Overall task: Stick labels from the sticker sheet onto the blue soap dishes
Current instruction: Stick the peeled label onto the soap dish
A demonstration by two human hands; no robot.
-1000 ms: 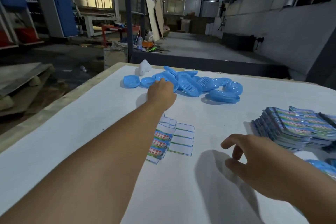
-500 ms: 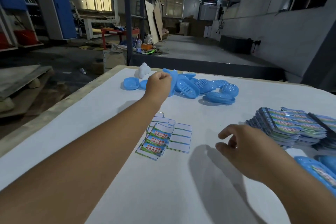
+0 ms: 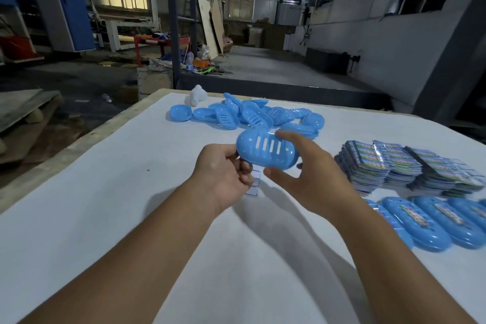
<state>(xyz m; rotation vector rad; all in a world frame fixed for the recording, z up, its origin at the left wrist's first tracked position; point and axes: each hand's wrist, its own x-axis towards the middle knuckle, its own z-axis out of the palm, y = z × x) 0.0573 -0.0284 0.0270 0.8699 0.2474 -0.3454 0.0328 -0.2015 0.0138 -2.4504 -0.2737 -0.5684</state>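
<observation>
A blue slotted soap dish [image 3: 265,148] is held above the white table [image 3: 105,192], underside towards me. My left hand [image 3: 223,173] grips its left end. My right hand [image 3: 302,173] holds its right end between thumb and fingers. The sticker sheet [image 3: 253,181] lies on the table under both hands, mostly hidden. A pile of unlabelled blue soap dishes [image 3: 244,116] lies at the table's far side. Several labelled dishes [image 3: 426,221] lie in a row at the right.
Stacks of printed sticker sheets [image 3: 405,166] sit at the right, behind the labelled dishes. A small white object [image 3: 197,95] stands by the far pile. The table's wooden left edge [image 3: 65,150] drops to the workshop floor.
My left hand took a dish from the far pile and brought it back over the sticker sheet. My right hand rose from the table and took hold of the dish's other end.
</observation>
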